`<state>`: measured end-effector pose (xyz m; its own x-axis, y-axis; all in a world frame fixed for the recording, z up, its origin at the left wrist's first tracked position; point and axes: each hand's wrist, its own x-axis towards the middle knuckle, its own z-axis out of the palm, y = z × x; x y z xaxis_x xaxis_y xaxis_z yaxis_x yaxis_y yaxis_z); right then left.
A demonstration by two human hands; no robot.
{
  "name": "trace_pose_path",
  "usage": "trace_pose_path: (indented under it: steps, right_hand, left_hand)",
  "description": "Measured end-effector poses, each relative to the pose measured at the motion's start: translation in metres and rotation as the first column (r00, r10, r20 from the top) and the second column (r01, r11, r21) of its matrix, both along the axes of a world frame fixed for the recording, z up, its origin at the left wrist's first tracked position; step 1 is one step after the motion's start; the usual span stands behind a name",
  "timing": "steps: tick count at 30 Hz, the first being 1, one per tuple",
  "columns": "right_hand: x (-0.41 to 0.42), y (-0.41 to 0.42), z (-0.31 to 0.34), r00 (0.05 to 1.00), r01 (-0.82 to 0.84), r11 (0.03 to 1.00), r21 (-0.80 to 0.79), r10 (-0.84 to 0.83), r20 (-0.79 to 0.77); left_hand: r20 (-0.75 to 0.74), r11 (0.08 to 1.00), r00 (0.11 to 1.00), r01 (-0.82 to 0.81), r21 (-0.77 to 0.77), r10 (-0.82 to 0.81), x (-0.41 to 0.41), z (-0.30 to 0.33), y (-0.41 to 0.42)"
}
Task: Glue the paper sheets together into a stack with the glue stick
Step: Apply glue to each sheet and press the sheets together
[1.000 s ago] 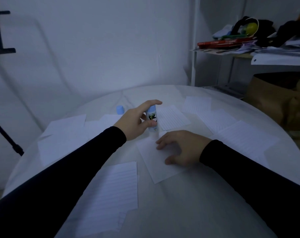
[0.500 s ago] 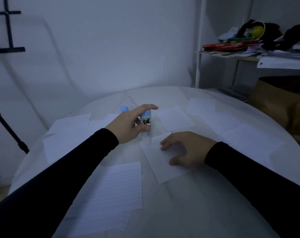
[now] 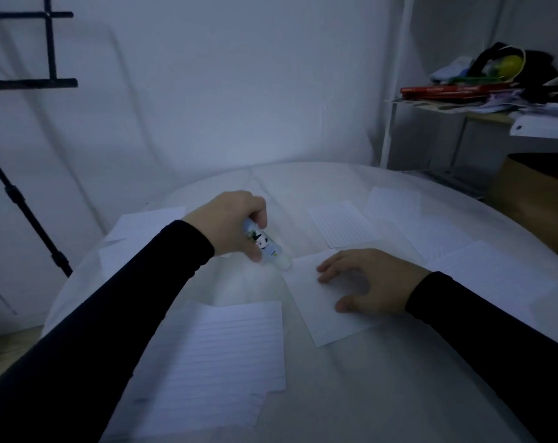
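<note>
Left hand: grips glue stick, tip tilted toward sheet for gluing
Right hand: fingers spread, pinning sheet steady

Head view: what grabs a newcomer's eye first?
The left hand at table centre grips a glue stick, tilted with its tip down at the corner of a blank sheet. The right hand rests spread on that sheet. Lined sheets lie scattered across the round white table, and a cluttered shelf stands at upper right.
</note>
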<state>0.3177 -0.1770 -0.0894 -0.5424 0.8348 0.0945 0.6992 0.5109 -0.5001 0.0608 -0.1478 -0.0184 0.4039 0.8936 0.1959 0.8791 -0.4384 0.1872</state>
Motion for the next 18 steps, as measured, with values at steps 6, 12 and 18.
trace_pose_path:
  steps: [6, 12, 18]
  right_hand:
    - [-0.001, -0.001, -0.003, 0.999, 0.032, 0.999, 0.009, -0.033, 0.016]
    - [-0.011, -0.007, 0.001, 0.983, 0.074, 0.994, 0.081, -0.086, 0.162]
    - [-0.011, -0.008, -0.001, 0.984, 0.041, 0.996, 0.081, -0.054, 0.167]
  left_hand:
    - [-0.398, 0.979, 0.908, -0.059, 0.195, 0.134, -0.011, -0.005, -0.001]
    - [0.416, 0.967, 0.885, -0.251, 0.047, 0.209, -0.02, -0.02, 0.013]
    - [0.709, 0.949, 0.632, -0.175, -0.263, 0.313, -0.011, -0.036, 0.01]
